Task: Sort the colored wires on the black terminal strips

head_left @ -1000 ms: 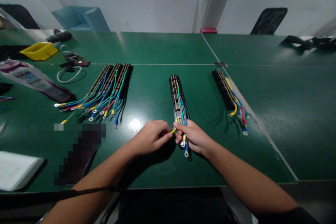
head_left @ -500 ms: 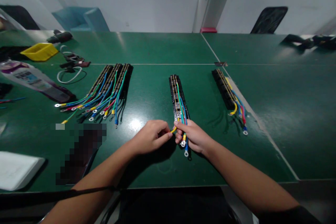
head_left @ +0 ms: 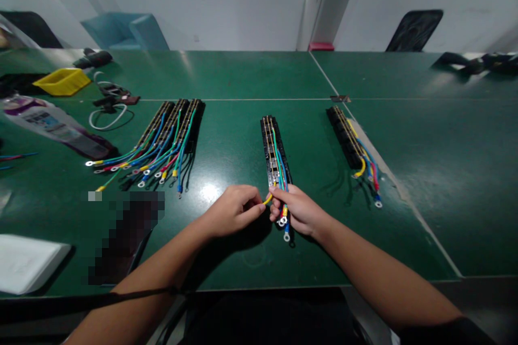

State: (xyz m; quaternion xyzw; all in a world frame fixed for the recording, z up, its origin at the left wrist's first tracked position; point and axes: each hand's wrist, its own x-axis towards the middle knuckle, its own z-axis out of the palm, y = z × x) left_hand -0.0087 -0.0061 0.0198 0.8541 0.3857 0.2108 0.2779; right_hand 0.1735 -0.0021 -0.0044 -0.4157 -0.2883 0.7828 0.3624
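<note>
A long black terminal strip (head_left: 272, 144) lies lengthwise in the middle of the green table (head_left: 243, 75), with coloured wires (head_left: 278, 164) running down it. My left hand (head_left: 232, 210) pinches the end of a yellow wire (head_left: 267, 200) at the strip's near end. My right hand (head_left: 297, 209) is closed around the bundle of wire ends there; ring terminals (head_left: 285, 225) hang out below its fingers. The two hands almost touch.
Three wired strips (head_left: 172, 129) lie side by side at the left, another wired strip (head_left: 347, 137) at the right. A yellow bin (head_left: 61, 80), white cable (head_left: 106, 117), a packet (head_left: 52, 126) and a white sheet (head_left: 24, 263) sit along the left. A blurred dark patch (head_left: 125, 234) lies front left.
Almost nothing has moved. The wire ends under my right hand sit slightly higher than a second ago; both hands keep their hold.
</note>
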